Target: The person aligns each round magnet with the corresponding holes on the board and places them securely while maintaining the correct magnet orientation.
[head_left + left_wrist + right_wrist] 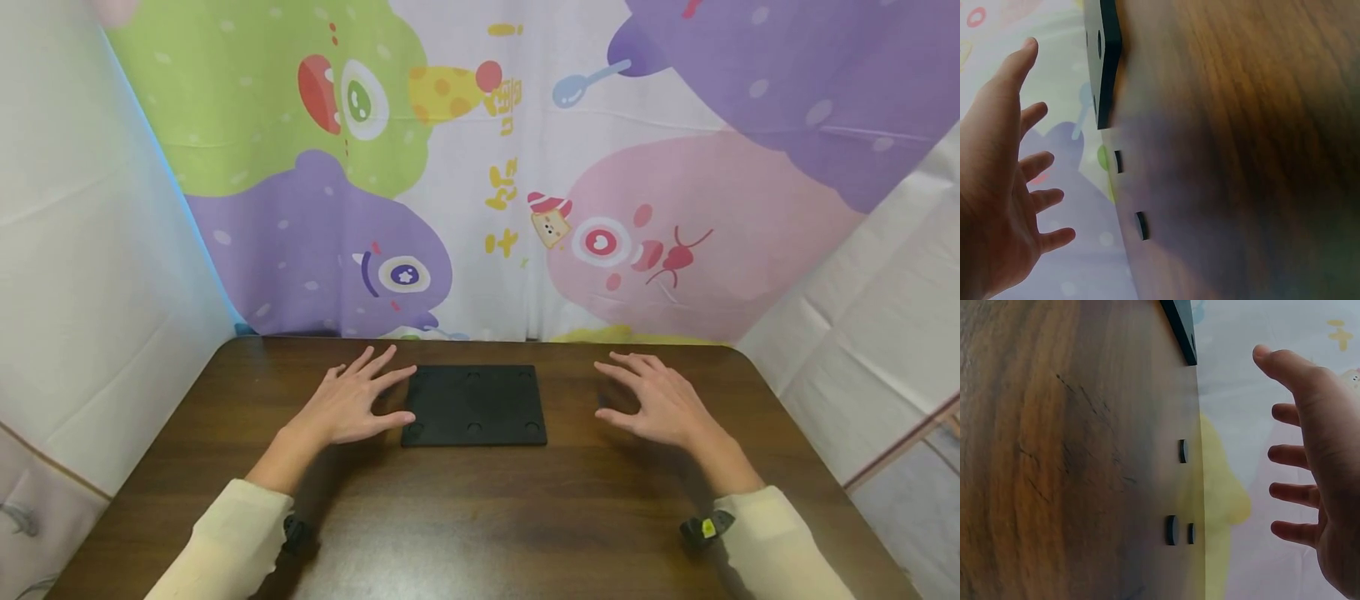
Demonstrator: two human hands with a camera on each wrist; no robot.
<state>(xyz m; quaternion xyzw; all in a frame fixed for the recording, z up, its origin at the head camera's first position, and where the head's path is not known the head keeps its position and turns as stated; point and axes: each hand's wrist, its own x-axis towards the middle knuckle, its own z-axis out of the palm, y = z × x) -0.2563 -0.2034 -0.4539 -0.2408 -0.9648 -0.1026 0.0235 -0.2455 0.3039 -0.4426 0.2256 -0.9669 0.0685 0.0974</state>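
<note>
A flat black rectangular board (476, 406) with several round recesses along its edges lies on the table. To its left my left hand (352, 404) is held with fingers spread; thumb and index tips overlap the board's left edge in the head view. My right hand (660, 400) hovers to the right of the board, fingers also spread and holding nothing. Two small black discs, a nearer disc (1142, 225) and a farther disc (1118, 161), lie on the left side. In the right wrist view, three similar pieces show, including a disc (1183, 451) and a larger-looking disc (1172, 530).
The brown wooden table (480, 517) ends at the back against a cartoon-printed curtain (487, 300). White cloth walls (97, 250) stand on both sides. Dark bands (705, 528) sit at the cuffs of the pale sleeves (232, 542).
</note>
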